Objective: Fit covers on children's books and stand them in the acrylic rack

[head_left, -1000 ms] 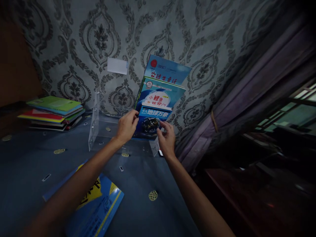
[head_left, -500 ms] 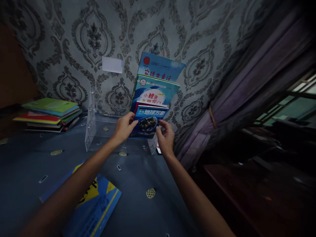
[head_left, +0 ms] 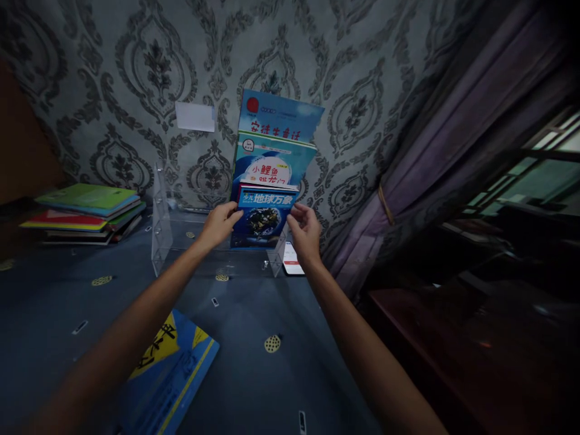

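A small blue book (head_left: 265,219) with a globe on its cover stands nearly upright at the right end of a clear acrylic book rack (head_left: 162,223). My left hand (head_left: 219,225) pinches its left edge, with the thumb on the front. At the opposite edge, my right hand (head_left: 306,232) has its thumb and fingers closed on the book's side. Behind it rise a teal picture book (head_left: 276,158) and a taller light-blue book (head_left: 285,118). Their lower parts are hidden by the books in front.
A pile of books (head_left: 88,202) lies at the left of the blue-grey tabletop (head_left: 235,374). A blue and yellow book (head_left: 181,374) lies in front, partly under my left forearm. A phone (head_left: 292,258) is beside the rack's right end. A purple curtain (head_left: 362,260) hangs at right.
The globe book has turned straighter and lines up better with the books behind. Both hands stay at its edges. More of the phone shows, and the whole view has shifted slightly.
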